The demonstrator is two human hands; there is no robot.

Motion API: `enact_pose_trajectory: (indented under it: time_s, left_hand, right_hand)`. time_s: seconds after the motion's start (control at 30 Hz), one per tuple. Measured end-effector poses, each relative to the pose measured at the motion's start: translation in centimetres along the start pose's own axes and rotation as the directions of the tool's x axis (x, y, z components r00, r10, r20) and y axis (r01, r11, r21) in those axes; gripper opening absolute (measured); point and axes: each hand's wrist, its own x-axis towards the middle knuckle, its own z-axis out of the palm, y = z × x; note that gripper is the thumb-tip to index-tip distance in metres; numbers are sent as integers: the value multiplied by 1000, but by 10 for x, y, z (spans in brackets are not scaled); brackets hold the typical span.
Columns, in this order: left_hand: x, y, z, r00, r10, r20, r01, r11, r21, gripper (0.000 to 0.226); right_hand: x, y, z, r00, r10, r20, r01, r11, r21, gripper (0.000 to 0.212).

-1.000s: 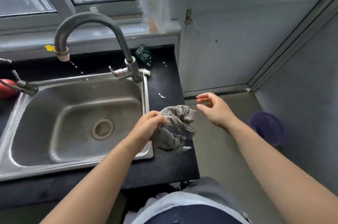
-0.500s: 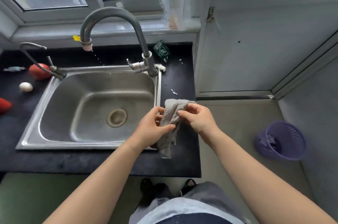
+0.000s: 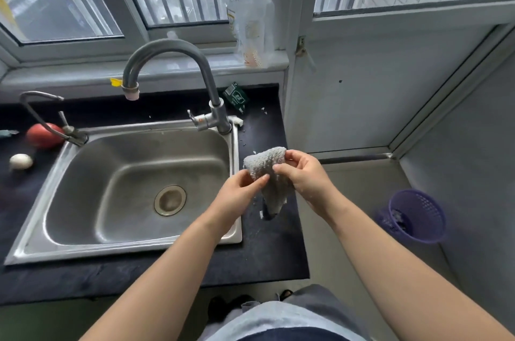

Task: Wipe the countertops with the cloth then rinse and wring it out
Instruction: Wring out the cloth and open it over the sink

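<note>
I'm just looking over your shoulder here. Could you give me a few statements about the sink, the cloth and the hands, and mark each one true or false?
1. Both hands hold the grey cloth. True: the left hand and the right hand each pinch it.
2. The cloth lies in the sink basin. False: it is held up over the dark countertop, right of the sink.
3. A strong stream runs from the tap. False: no running water shows.
4. A purple basket stands on the floor to the right. True.
5. The sink drain is covered by a plate. False: it is uncovered.
</note>
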Motion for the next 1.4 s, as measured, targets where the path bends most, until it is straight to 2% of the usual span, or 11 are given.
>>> enact_pose_trajectory:
  time_s: [0.2,0.37,0.53,0.63,0.8,0.9,0.97,1.03,1.13,1.27,1.4]
  left_hand:
    - [-1,13,-17,987,127,-98,-132,990,-52,41]
    - [-7,25,-25,992,126,-5,-126,991,-47,17]
    - [-2,24,-31,946,294,-140,-248,930,272,23]
    - [-1,24,-33,940,323,-112,-270,901,340,32]
    - [-3,26,-45,950,308,45,-293,834,468,51]
    - [-1,25,-50,907,419,32,-342,690,638,32]
    - [0,24,-53,890,455,26,-348,642,684,18]
    - [1,23,-56,880,472,50,-383,645,661,13]
    - [-2,26,-57,883,461,94,-429,707,562,7]
    - [-6,35,-51,879,469,90,-449,747,490,14]
    - [2,36,-51,896,427,121,-431,773,465,14]
  right_hand:
    - [0,-6,-5,997,80,14,-78,991,-112,19]
    - [2,-17,1,1000,8,-18,-11,991,-136,11]
    - [4,-19,-1,973,4,-232,-81,942,-326,25]
    - [0,-18,3,953,5,-304,-87,962,-257,29]
    - [-6,-16,3,998,-43,-45,36,990,-138,37]
    - [-7,-10,7,994,-97,-53,70,923,-379,46]
    - [-8,-8,10,981,-155,-112,65,820,-569,37]
    - [-9,-9,9,967,-222,-127,86,750,-655,22]
    - [-11,-11,6,954,-288,-84,178,768,-616,12]
    - [-13,-13,3,933,-338,-123,234,830,-507,8]
    - [-9,-8,-7,941,-311,-132,186,804,-564,17]
